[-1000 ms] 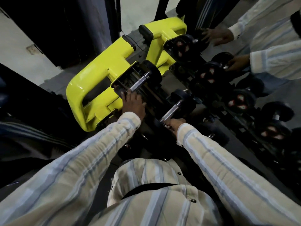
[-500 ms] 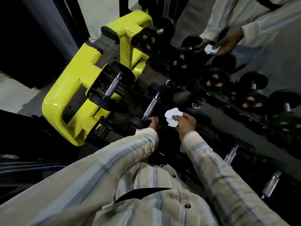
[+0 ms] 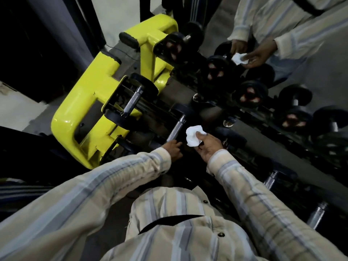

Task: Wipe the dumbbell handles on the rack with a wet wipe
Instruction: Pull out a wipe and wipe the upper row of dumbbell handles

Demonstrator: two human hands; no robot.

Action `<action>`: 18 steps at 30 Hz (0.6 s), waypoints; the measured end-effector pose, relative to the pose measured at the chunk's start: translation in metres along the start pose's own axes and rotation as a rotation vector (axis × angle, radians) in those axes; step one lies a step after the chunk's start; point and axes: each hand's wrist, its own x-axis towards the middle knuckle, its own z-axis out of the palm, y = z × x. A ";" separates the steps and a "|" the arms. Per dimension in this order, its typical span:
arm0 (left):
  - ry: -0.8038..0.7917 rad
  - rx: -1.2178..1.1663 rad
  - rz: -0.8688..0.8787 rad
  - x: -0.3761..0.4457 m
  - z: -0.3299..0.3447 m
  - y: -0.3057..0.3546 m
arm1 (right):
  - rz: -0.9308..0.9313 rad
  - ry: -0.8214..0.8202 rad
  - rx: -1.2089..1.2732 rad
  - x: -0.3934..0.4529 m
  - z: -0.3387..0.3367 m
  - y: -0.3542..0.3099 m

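My right hand (image 3: pixel 206 146) pinches the wet wipe (image 3: pixel 194 136) just right of the dumbbell handle (image 3: pixel 176 129), which runs near-to-far; my left hand (image 3: pixel 173 148) grips its near end.

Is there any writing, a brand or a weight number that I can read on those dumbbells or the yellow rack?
None can be read.
Dumbbell ends: reddish marks on the black faces, too blurred to read as letters or numbers.
Yellow rack frame: plain paint, no label in sight.
Wet wipe held by the right hand: blank white.
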 end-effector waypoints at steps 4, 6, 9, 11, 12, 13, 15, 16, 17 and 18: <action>0.185 -0.164 -0.107 -0.022 0.015 -0.017 | 0.039 0.019 -0.018 0.007 0.010 0.006; 0.186 -0.190 -0.151 -0.027 0.010 -0.009 | 0.040 0.073 -0.020 0.011 0.015 0.012; 0.204 -0.267 -0.216 -0.019 0.016 0.002 | -0.085 0.142 -0.166 0.017 0.022 0.018; 0.206 -0.287 -0.252 -0.018 0.025 0.008 | -0.286 0.152 -0.436 0.017 0.024 0.017; 0.223 -0.275 -0.278 -0.020 0.027 0.010 | -0.387 0.130 -0.576 0.016 0.026 0.017; 0.270 -0.262 -0.315 -0.023 0.027 0.011 | -0.491 0.095 -0.718 0.015 0.027 0.016; 0.392 -0.280 -0.394 -0.028 0.030 0.014 | -0.709 -0.013 -0.963 0.014 0.028 0.012; 0.445 -0.314 -0.439 -0.031 0.035 0.017 | -0.838 -0.084 -1.069 0.016 0.029 0.009; 0.497 -0.373 -0.495 -0.036 0.040 0.021 | -0.995 -0.171 -1.163 0.020 0.030 0.007; 0.554 -0.437 -0.550 -0.042 0.046 0.025 | -1.171 -0.262 -1.240 0.027 0.033 0.005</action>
